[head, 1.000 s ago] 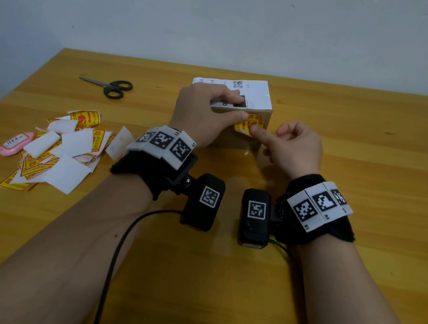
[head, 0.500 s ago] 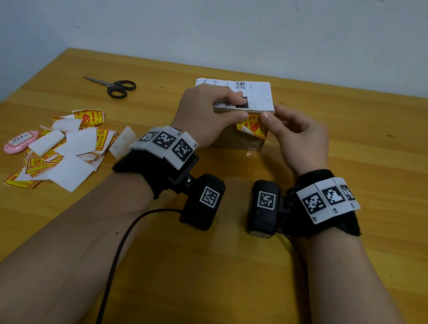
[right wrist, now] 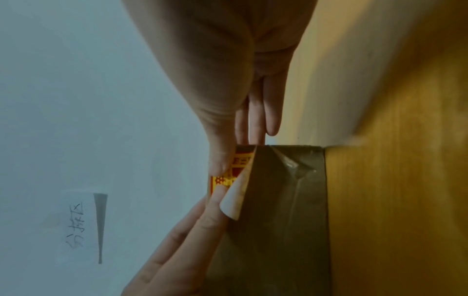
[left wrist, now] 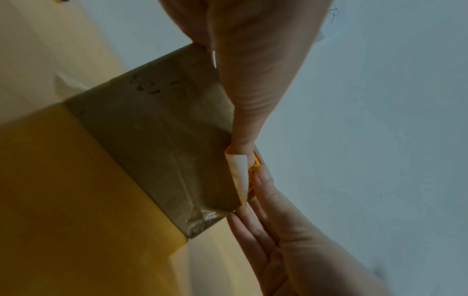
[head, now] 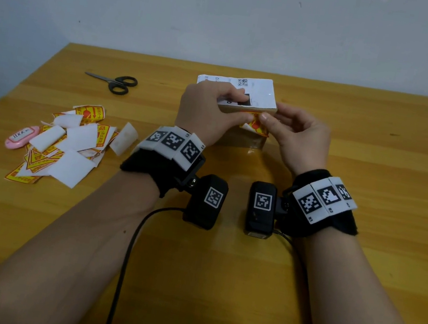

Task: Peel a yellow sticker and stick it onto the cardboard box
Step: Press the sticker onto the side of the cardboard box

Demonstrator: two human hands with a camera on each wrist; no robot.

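Observation:
A brown cardboard box [head: 249, 142] with a white label on top stands mid-table. A yellow and red sticker [head: 255, 125] lies on the upper part of its front face, and its lower part curls away showing white [right wrist: 234, 197]. My left hand [head: 210, 108] grips the box, fingers curled over the top and thumb [left wrist: 243, 120] down on the sticker's left end. My right hand [head: 295, 135] is at the box's right corner. Its thumb [right wrist: 219, 158] presses the sticker [right wrist: 239, 163] against the box [right wrist: 278, 230], and its fingers are straight past the corner.
Black scissors [head: 116, 83] lie at the far left. A pile of yellow stickers and white backing papers [head: 69, 150] sits left of my left wrist, with a pink tag [head: 22, 137] beside it. A black cable [head: 132, 247] runs under my left forearm.
My right hand has shifted from an index fingertip on the sticker to the thumb pressing it near the box's top edge. The left hand stays on the box.

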